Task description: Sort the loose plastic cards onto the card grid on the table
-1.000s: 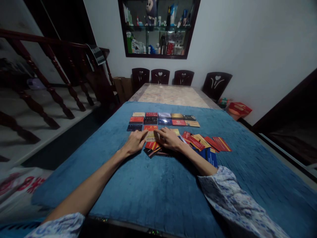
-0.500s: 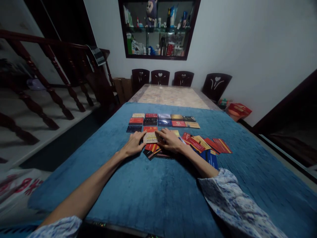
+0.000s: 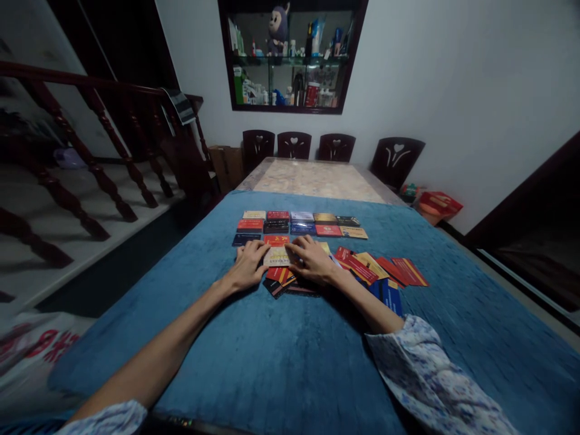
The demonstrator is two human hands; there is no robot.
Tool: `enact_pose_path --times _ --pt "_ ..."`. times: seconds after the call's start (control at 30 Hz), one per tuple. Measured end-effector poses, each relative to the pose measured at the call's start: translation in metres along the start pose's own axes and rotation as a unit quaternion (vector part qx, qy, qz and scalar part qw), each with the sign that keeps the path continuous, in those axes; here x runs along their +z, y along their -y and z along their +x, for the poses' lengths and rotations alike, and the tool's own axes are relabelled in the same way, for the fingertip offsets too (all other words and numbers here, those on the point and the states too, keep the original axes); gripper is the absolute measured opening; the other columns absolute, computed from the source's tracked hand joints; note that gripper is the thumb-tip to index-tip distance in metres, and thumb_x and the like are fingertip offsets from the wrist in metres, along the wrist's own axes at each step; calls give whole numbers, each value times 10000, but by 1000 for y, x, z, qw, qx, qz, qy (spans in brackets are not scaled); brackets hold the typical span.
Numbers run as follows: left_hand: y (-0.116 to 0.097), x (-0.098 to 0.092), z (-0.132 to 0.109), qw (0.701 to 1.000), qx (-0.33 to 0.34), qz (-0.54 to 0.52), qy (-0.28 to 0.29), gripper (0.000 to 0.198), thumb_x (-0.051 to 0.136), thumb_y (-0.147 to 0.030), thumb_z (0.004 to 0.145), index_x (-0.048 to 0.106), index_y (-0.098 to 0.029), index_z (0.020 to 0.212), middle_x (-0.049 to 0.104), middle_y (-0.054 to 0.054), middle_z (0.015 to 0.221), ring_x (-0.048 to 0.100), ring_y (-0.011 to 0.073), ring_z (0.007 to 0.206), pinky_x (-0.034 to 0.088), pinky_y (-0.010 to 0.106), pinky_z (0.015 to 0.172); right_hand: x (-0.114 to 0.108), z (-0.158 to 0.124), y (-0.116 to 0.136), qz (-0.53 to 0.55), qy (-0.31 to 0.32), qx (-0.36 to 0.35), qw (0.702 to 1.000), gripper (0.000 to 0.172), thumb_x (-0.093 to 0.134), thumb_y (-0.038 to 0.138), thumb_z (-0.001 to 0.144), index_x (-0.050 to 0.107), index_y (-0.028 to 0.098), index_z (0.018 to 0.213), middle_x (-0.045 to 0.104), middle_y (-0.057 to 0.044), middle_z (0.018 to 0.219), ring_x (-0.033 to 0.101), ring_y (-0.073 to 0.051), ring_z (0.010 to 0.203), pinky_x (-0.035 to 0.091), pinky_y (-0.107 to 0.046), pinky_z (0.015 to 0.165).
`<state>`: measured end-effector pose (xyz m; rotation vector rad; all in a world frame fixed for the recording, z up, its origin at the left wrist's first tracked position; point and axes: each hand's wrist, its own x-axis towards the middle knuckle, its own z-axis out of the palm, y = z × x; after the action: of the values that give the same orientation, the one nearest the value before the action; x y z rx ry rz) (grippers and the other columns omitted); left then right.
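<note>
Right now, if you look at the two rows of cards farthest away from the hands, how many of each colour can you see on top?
Red cards: 3
Gold or cream cards: 3
Black cards: 2
Blue card: 1
Pale silvery card: 1
Total on top: 10

Pale card [image 3: 277, 257] between left hand [image 3: 247, 266] and right hand [image 3: 312, 260], over blue tablecloth [image 3: 267, 356]
</note>
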<state>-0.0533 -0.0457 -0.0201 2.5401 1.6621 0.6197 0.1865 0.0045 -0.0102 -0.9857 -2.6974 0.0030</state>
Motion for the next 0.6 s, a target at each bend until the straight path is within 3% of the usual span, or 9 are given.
enact_pose_path --times 0.3,0.6 --pt "2 -12 9 999 27 30 5 475 572 -195 854 544 -196 1327 557 141 1279 458 308 1165 355 517 978 -11 12 -2 -27 19 -4 999 516 623 456 885 579 182 1321 586 -153 1243 443 -299 1122 394 -413 864" --pt "23 -31 27 999 21 28 24 485 575 -182 823 557 -212 1307 565 123 1247 461 308 1170 341 529 984 -31 41 -1 -57 41 -23 997 429 633 477 889 640 200 1216 596 -156 1187 453 -305 1099 395 -390 835"
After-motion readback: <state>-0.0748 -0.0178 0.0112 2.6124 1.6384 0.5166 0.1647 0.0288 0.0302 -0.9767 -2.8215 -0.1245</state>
